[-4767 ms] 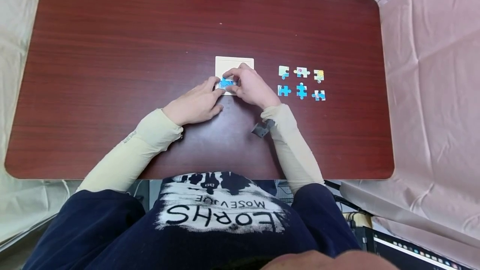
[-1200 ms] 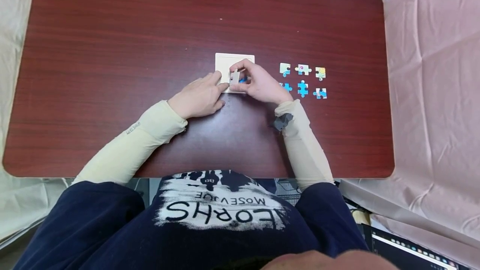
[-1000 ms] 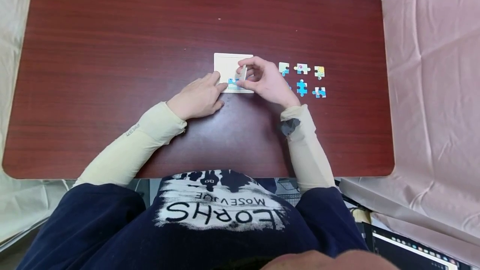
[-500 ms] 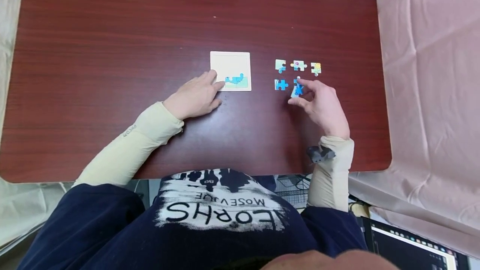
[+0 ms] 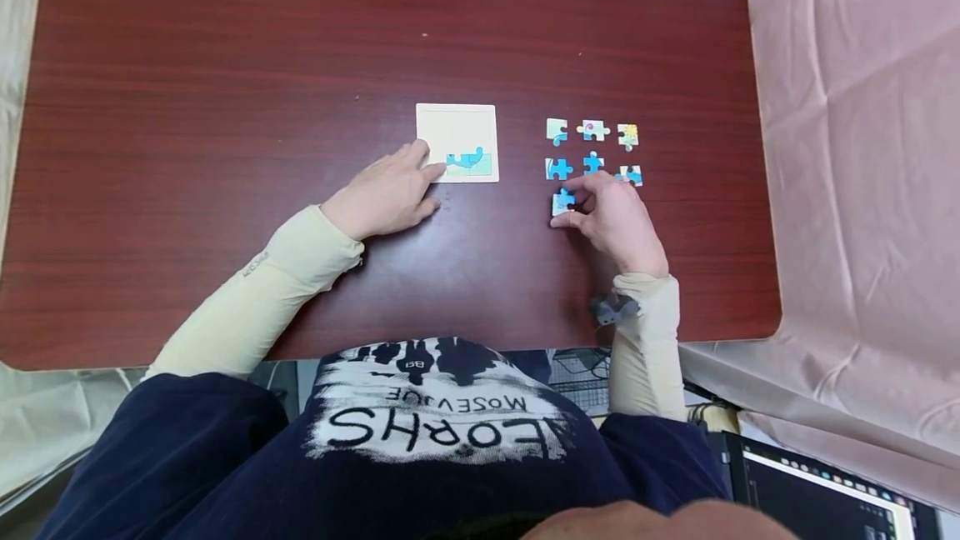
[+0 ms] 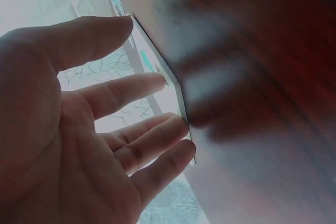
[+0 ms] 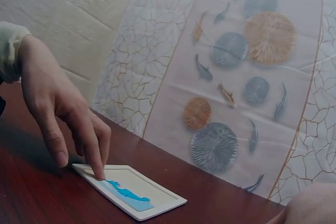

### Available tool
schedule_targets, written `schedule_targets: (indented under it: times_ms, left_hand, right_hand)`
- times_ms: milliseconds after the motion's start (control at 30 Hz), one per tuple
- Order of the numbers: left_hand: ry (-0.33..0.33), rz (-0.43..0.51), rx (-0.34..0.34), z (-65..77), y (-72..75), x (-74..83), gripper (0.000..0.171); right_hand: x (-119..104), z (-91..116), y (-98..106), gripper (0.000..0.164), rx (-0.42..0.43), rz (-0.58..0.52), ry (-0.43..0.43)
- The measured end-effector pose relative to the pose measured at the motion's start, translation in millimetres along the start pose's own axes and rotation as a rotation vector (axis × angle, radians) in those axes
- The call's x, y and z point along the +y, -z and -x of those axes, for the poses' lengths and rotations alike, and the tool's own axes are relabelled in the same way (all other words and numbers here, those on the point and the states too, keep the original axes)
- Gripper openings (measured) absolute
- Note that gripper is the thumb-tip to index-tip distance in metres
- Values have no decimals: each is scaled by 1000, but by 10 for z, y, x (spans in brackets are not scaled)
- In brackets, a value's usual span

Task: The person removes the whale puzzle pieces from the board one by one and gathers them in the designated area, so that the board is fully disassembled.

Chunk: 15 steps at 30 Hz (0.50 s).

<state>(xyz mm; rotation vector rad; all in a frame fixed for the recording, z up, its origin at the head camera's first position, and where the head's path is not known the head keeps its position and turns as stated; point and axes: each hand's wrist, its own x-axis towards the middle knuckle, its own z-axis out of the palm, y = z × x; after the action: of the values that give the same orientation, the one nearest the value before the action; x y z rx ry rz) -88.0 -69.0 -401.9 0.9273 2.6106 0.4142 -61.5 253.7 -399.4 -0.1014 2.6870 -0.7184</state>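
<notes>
My right hand (image 5: 617,219) pinches a blue-and-white jigsaw piece (image 5: 562,202) between thumb and fingers, low over the table, just nearer me than a group of loose pieces. Within that group are a blue jigsaw piece (image 5: 558,169) and a pale one with a yellow patch (image 5: 628,134). My left hand (image 5: 384,194) rests its fingertips on the near-left edge of a cream puzzle tray (image 5: 455,107). Its fingers are fairly straight, as the left wrist view shows (image 6: 79,124). Joined blue-and-green pieces (image 5: 472,162) lie along the tray's near side.
The dark red-brown table (image 5: 247,65) spreads around both hands. A pink cloth (image 5: 862,148) hangs beyond its right edge. Below the table at the lower right is a screen (image 5: 817,482). A patterned cloth (image 7: 226,77) rises behind the table in the right wrist view.
The right hand lifted a piece out of the tray, carried it right, and brought it down beside the loose pieces. The left hand stays at the tray's edge.
</notes>
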Motion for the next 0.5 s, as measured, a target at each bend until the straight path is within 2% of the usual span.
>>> schedule_targets:
  times_ms: [200, 500]
  left_hand:
    - [-2, 6, 10, 0, 15, 1, 41]
    - [0, 14, 11, -6, 7, -2, 42]
  right_hand:
    - [7, -11, -45, 52, -2, 2, 28]
    - [29, -23, -74, 55, -24, 10, 22]
